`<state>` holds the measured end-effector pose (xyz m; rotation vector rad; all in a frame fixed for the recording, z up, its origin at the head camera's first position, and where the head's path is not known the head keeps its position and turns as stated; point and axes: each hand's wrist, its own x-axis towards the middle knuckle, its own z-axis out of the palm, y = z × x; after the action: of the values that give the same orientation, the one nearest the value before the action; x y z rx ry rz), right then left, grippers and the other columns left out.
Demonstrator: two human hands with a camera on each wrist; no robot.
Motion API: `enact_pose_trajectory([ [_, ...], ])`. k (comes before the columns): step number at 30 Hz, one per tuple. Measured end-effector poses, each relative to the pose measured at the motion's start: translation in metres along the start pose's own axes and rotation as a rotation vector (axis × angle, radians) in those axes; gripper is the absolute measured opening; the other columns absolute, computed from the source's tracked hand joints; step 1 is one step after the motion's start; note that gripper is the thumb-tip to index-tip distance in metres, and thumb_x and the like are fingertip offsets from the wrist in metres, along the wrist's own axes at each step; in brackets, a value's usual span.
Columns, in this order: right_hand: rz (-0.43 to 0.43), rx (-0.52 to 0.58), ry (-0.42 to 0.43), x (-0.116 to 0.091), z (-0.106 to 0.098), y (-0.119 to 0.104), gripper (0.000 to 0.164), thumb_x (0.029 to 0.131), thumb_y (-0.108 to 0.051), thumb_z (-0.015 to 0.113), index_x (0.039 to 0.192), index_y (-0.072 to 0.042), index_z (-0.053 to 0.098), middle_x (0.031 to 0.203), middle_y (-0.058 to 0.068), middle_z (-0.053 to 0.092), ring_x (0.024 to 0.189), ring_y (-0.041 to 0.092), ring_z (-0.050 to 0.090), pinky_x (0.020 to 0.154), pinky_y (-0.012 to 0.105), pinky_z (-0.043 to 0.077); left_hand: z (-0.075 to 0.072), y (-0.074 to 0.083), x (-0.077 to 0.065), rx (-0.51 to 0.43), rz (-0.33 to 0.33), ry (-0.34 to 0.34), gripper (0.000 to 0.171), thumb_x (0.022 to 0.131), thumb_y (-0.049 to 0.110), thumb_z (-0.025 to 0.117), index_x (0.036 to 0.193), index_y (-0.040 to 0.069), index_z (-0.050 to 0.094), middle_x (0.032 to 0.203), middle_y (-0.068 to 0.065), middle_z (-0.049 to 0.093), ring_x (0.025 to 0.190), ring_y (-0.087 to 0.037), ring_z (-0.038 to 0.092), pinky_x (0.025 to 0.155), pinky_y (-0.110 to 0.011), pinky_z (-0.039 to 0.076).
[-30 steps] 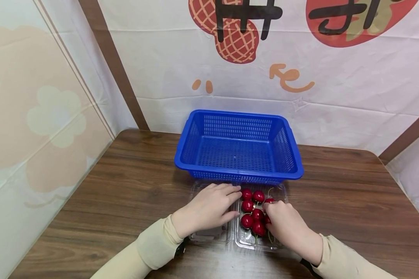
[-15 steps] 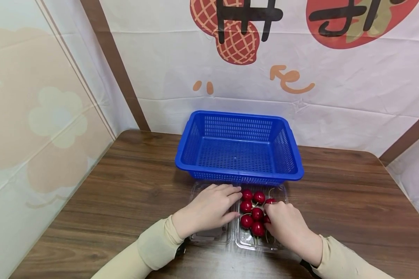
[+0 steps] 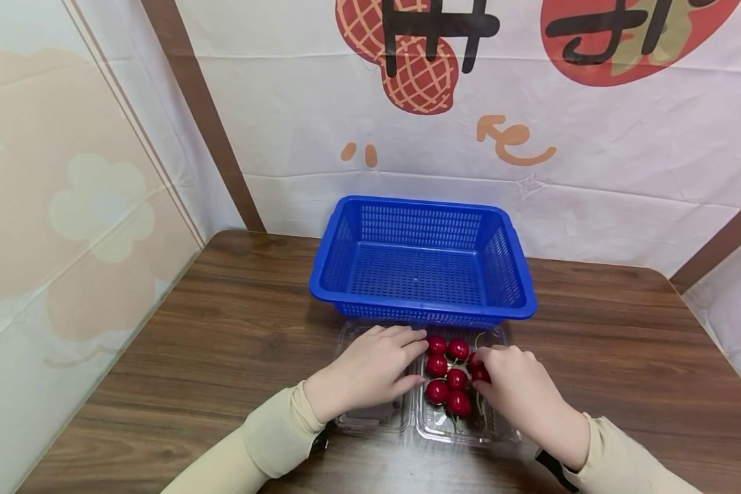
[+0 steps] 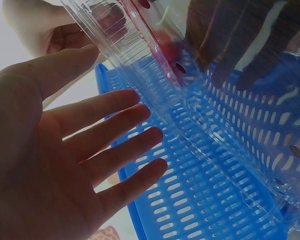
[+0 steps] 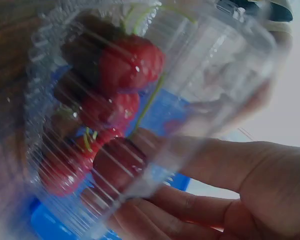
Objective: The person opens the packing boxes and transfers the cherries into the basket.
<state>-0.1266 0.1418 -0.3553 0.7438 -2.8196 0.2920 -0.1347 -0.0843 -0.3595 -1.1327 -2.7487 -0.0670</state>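
A clear plastic clamshell box (image 3: 435,431) lies unfolded on the table, its right half holding several shiny red cherries (image 3: 458,403) with green stems. My right hand (image 3: 521,387) reaches over the right side of that half, pinching a cherry (image 3: 480,372) between thumb and fingers. Through the clear wall in the right wrist view, the pinched cherry (image 5: 119,167) shows dark red, close beside the others. My left hand (image 3: 367,370) lies over the left half, fingers straight and pointing at the middle fold. In the left wrist view its spread fingers (image 4: 125,130) reach to the box's edge.
Directly behind the box stands a blue plastic basket (image 3: 422,307) with slotted walls and nothing in it. The brown wooden table (image 3: 234,329) runs back to a printed cloth backdrop (image 3: 272,123).
My right hand has shifted a little right and slightly back, drawing the pinched cherry away from the neighbouring ones. The left hand has stayed in place over the left half.
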Motion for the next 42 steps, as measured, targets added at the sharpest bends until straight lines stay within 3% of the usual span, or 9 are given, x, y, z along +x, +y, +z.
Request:
enact_pose_trajectory([
  [10,-0.01,0.015,0.071,0.005,-0.017,-0.002,0.016,0.062,-0.009,0.076,0.073,-0.013,0.065,0.065,0.0,0.063,0.056,0.017,0.059,0.047,0.039,0.049,0.0,0.0,0.0,-0.003,0.0,-0.001,0.052,0.086,0.045,0.055,0.124,0.01,0.059,0.132,-0.005,0.055,0.12,-0.024,0.048,0.095,-0.042,0.045],
  [26,-0.013,0.06,0.11,0.021,-0.048,-0.01,0.019,0.069,-0.011,0.074,0.085,-0.005,0.068,0.072,0.004,0.066,0.058,0.014,0.057,0.049,0.035,0.051,-0.001,-0.001,-0.001,0.004,0.004,0.014,0.052,0.086,0.045,0.056,0.123,0.009,0.06,0.131,-0.005,0.056,0.119,-0.023,0.049,0.094,-0.04,0.046],
  [42,-0.026,0.058,0.083,0.061,-0.063,0.0,0.018,0.072,-0.009,0.073,0.087,0.0,0.068,0.074,0.012,0.067,0.061,0.02,0.059,0.057,0.044,0.054,0.001,-0.001,-0.001,0.018,0.016,0.025,0.051,0.086,0.045,0.056,0.122,0.009,0.06,0.13,-0.006,0.057,0.118,-0.023,0.049,0.093,-0.041,0.046],
])
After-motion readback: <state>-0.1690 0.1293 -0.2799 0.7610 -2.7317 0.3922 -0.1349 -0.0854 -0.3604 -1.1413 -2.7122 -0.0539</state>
